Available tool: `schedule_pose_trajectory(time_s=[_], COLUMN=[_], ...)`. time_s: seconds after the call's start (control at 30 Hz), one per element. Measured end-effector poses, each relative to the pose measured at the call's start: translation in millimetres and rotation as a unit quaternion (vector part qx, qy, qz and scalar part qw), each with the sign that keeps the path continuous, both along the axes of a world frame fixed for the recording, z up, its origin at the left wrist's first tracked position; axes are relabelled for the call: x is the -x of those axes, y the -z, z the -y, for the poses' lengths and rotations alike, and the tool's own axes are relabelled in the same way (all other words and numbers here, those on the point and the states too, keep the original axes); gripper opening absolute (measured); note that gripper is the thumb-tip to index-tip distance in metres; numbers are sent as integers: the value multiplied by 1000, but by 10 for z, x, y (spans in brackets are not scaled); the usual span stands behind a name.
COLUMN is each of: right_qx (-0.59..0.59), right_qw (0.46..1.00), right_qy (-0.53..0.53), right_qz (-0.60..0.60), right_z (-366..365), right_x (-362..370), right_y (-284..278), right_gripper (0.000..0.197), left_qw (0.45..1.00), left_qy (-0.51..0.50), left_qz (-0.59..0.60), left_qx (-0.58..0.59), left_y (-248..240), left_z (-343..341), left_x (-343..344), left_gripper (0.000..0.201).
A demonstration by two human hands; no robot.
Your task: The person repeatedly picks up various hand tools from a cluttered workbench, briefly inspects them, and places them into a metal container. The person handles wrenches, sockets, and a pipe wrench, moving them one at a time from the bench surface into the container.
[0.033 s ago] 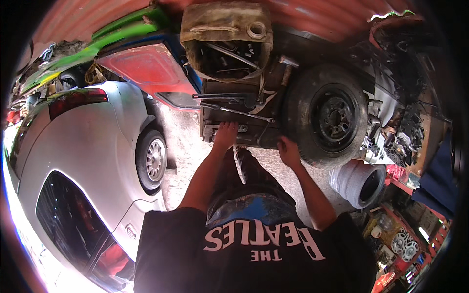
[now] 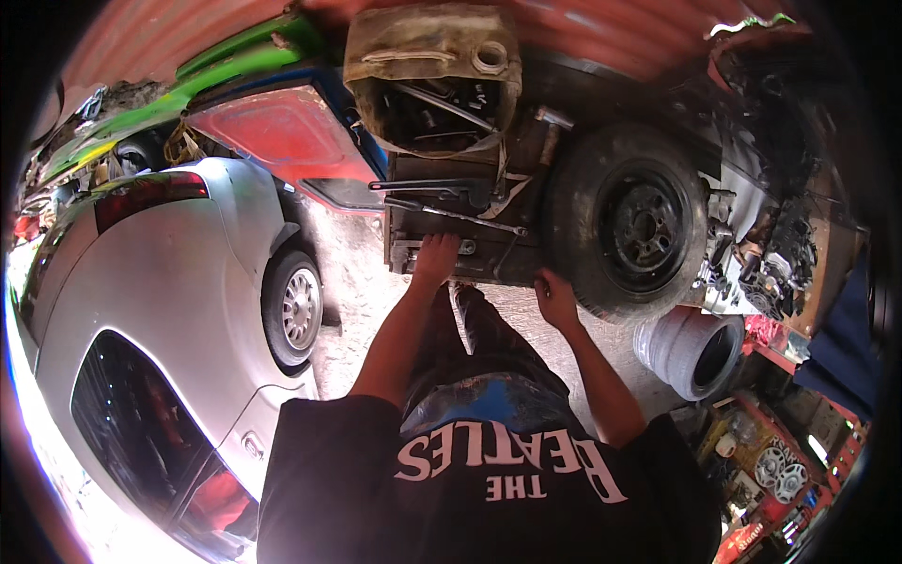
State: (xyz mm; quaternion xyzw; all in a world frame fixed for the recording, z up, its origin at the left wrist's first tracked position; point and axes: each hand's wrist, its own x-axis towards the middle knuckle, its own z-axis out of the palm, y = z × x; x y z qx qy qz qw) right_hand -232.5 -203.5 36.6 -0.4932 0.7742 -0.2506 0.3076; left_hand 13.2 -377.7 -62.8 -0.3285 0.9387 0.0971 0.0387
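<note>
My left hand (image 2: 436,258) is closed over a flat metal piece (image 2: 466,246) at the front edge of a dark workbench (image 2: 485,267); the fingers hide its middle. At the bench's right front corner, close to the tyre, is my right hand (image 2: 556,298). Its fingers are curled, and whatever they hold is too small to make out. Just beyond my left hand lies a long ratchet-like wrench (image 2: 460,216). Behind that sits a dark adjustable wrench (image 2: 432,188) with a red-edged handle. A hammer (image 2: 554,119) lies farther back, its head pointing away.
A cut-open plastic jug (image 2: 432,56) full of tools stands at the back. To the right is a tyre on a black steel wheel (image 2: 648,226), with stacked tyres (image 2: 672,352) below. A silver car (image 2: 169,263) fills the left, near a red panel (image 2: 282,132).
My right hand has shifted slightly toward me. The left hand stays on the metal piece, and the tools lie as before.
</note>
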Motion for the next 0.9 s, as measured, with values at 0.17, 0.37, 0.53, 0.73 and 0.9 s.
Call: schedule_pose_trajectory(time_s=[0.17,0.37,0.53,0.73,0.9], right_qx=[-16,-39,-70,-66,-54], right_qw=[988,989,925,745,755], right_qy=[43,-35,25,222,249], right_qz=[148,135,372,625,604], right_z=[-360,73,642,1004,955], right_x=[-133,-112,-149,-240,-90], right_y=[189,448,758,809,729], right_gripper=[15,22,37,37,34], left_qw=[1000,964,849,815,867], left_qy=[-15,-158,-347,-300,-265], left_qz=[-3,-141,-252,-321,-245], left_qx=[-18,-159,-309,-377,-345], left_y=[199,-60,-695,-880,-869], left_z=[51,207,-75,-291,-121], left_x=[29,232,813,1015,618], left_gripper=[17,22,30,42,39])
